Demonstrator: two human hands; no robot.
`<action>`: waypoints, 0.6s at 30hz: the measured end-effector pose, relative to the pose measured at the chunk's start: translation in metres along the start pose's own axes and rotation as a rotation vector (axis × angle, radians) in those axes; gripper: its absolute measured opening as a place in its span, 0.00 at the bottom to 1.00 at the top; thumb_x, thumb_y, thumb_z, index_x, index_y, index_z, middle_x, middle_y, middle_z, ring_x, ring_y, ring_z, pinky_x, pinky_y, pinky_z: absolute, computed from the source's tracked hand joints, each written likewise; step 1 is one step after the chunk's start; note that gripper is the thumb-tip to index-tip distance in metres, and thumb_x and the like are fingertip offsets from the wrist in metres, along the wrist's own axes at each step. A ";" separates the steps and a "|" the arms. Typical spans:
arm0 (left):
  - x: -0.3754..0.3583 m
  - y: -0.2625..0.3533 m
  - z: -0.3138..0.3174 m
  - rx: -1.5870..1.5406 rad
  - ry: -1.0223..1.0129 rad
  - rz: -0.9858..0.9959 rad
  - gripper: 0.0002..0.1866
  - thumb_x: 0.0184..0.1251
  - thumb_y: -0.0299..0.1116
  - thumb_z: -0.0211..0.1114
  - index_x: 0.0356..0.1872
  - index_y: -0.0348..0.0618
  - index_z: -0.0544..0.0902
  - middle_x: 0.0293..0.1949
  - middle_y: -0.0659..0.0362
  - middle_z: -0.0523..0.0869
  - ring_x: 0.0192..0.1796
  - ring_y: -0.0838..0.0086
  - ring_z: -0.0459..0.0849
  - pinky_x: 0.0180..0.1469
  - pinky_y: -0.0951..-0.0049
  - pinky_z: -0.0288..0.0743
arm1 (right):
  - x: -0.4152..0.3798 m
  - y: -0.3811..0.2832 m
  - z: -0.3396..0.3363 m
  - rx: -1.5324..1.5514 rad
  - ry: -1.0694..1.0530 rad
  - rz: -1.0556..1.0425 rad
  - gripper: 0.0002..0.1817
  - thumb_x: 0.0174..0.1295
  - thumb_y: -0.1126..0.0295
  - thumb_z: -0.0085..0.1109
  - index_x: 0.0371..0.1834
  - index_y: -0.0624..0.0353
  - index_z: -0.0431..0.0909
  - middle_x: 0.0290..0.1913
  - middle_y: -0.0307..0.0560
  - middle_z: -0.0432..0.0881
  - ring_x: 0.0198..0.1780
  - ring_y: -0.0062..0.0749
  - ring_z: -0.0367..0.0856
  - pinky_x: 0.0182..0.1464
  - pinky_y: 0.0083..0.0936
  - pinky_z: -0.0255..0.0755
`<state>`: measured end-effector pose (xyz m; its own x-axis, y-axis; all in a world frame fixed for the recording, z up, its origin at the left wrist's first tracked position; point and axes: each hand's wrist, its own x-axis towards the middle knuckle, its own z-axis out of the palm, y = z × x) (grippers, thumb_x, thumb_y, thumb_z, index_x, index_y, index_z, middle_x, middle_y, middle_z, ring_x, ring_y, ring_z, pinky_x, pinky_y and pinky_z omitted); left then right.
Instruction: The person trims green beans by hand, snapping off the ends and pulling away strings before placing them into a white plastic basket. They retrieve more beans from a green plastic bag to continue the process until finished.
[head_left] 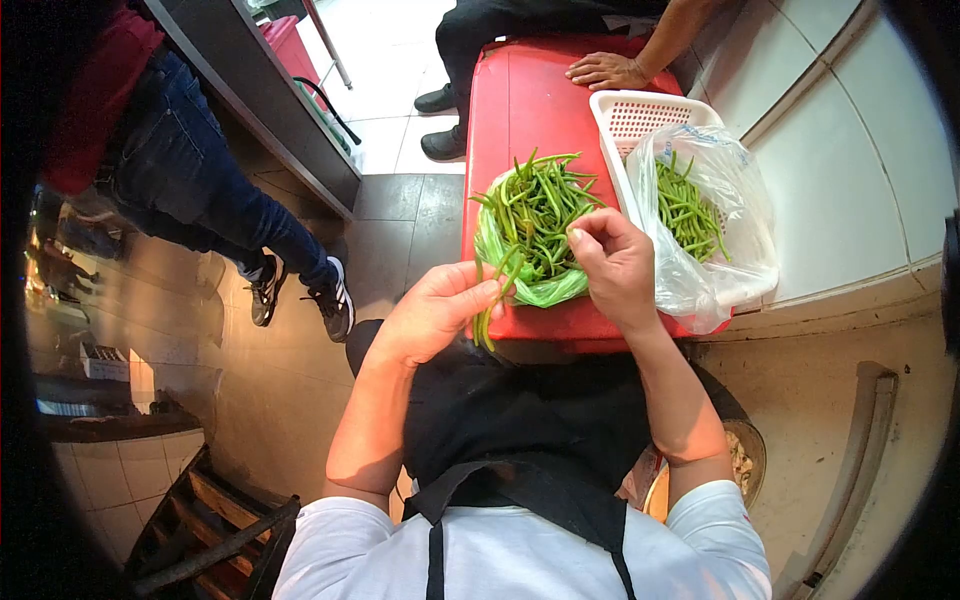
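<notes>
Several green beans [485, 318] are pinched between the thumb and fingers of my left hand [440, 308], at the left edge of a green plastic bag [548, 292]. That bag is heaped with green beans [540, 210] and rests on a red surface [510, 100]. Over the bag's right side, my right hand [618, 262] is closed, thumb against fingertips; whatever it holds is too small to make out. To its right, a clear plastic bag [700, 285] with more beans [688, 208] lies in a white perforated basket [655, 112].
A seated person's hand [608, 72] lies flat on the red surface's far end. At the left stands another person in jeans [190, 160]. A tiled wall [850, 180] borders the right side. Wooden steps [215, 510] are at the lower left, and a round container [745, 460] sits by my right elbow.
</notes>
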<state>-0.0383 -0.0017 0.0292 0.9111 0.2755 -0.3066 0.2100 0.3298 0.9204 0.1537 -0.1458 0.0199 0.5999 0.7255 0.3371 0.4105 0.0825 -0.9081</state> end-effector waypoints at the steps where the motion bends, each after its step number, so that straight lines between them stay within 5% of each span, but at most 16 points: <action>1: 0.001 -0.002 -0.001 -0.006 0.008 0.001 0.13 0.79 0.39 0.62 0.49 0.40 0.84 0.32 0.67 0.85 0.28 0.87 0.77 0.28 0.85 0.68 | 0.007 0.000 -0.007 -0.365 -0.001 -0.179 0.06 0.66 0.72 0.64 0.41 0.64 0.84 0.31 0.47 0.84 0.31 0.40 0.81 0.39 0.29 0.74; 2: 0.001 -0.003 -0.001 -0.012 0.017 0.004 0.13 0.79 0.40 0.62 0.49 0.40 0.84 0.32 0.67 0.85 0.28 0.87 0.77 0.28 0.85 0.68 | 0.013 0.009 -0.012 -0.605 -0.073 -0.325 0.07 0.65 0.71 0.65 0.40 0.64 0.84 0.34 0.54 0.84 0.37 0.51 0.82 0.43 0.37 0.76; 5: 0.001 -0.002 -0.002 0.038 0.008 0.007 0.13 0.80 0.39 0.62 0.50 0.40 0.84 0.33 0.68 0.85 0.30 0.88 0.77 0.30 0.85 0.68 | 0.012 0.006 -0.007 -0.403 -0.017 -0.209 0.06 0.64 0.72 0.66 0.38 0.64 0.83 0.35 0.53 0.84 0.41 0.49 0.83 0.45 0.40 0.77; 8: 0.004 -0.004 -0.001 0.093 -0.018 0.026 0.12 0.80 0.38 0.61 0.49 0.38 0.84 0.33 0.68 0.84 0.33 0.87 0.76 0.35 0.83 0.70 | 0.012 -0.020 -0.010 -0.280 -0.228 -0.328 0.06 0.63 0.73 0.66 0.40 0.63 0.83 0.36 0.52 0.84 0.42 0.50 0.84 0.46 0.41 0.77; 11: 0.008 -0.009 0.005 0.156 -0.005 0.087 0.12 0.82 0.36 0.59 0.49 0.37 0.84 0.34 0.68 0.82 0.36 0.86 0.76 0.39 0.79 0.71 | 0.015 -0.026 -0.007 -0.429 -0.316 -0.480 0.06 0.61 0.74 0.66 0.40 0.62 0.83 0.35 0.51 0.83 0.41 0.49 0.84 0.46 0.41 0.77; 18: 0.005 -0.004 0.010 0.588 0.090 0.133 0.12 0.81 0.34 0.58 0.40 0.35 0.82 0.30 0.65 0.82 0.34 0.83 0.75 0.39 0.76 0.72 | 0.014 -0.022 -0.006 -0.499 -0.359 -0.485 0.05 0.58 0.72 0.65 0.35 0.61 0.82 0.32 0.51 0.81 0.38 0.49 0.83 0.44 0.42 0.77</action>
<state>-0.0313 -0.0108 0.0262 0.9147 0.3641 -0.1755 0.2807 -0.2600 0.9239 0.1565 -0.1416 0.0460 0.0512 0.8706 0.4894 0.8810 0.1914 -0.4326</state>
